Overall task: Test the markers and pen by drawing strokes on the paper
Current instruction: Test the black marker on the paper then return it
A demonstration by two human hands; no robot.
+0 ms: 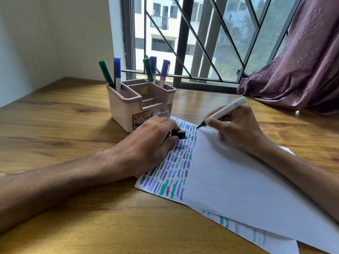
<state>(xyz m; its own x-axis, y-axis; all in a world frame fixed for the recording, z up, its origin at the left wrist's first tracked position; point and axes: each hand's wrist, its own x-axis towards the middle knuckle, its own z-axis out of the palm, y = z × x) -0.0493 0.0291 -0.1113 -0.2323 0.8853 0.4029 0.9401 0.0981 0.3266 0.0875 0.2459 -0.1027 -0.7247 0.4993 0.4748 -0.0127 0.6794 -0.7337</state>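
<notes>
Pink holder keeps five capped markers; right grip pinches a white marker, left grip clasps a black cap.

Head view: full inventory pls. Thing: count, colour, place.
white marker: 1, white barrel, dark tip, tip on the top sheet
black cap: 1, black, in the left hand
top sheet: 1, white, blue, teal and grey strokes down its left part, on the table
lower sheet: 1, white with teal strokes, under the top sheet
holder: 1, pinkish, on the table behind the sheets
green markers: 2, capped, upright in holder
blue-capped markers: 3, upright in holder
table: 1, wood brown
window grille: 1, dark, behind the table
curtain: 1, purple, far right
left hand: holds black cap, rests on top sheet
right hand: grips white marker
</notes>
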